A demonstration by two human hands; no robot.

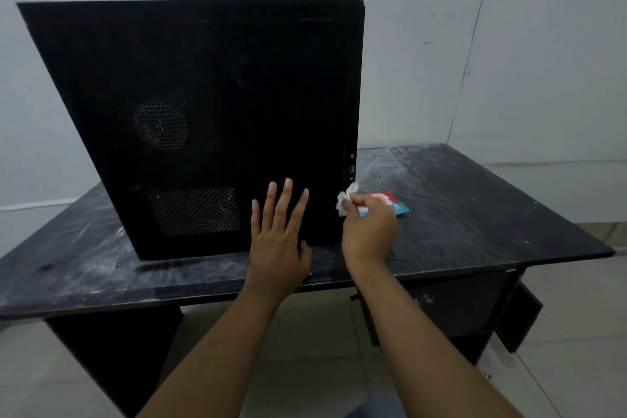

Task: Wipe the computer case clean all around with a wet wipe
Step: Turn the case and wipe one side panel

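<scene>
Bare room, scuffed black desk (475, 214), tiled floor (305, 349)

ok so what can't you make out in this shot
Head view, computer case: far side and rear hidden by its near panel.
Head view, packet: partly covered by the right hand; print too small.
Head view, wet wipe: mostly bunched inside that hand's grip.

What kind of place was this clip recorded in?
Probably a bare workroom or office corner: a scuffed, dusty black desk against plain white walls, a tiled floor, and a computer case standing on the desk.
</scene>
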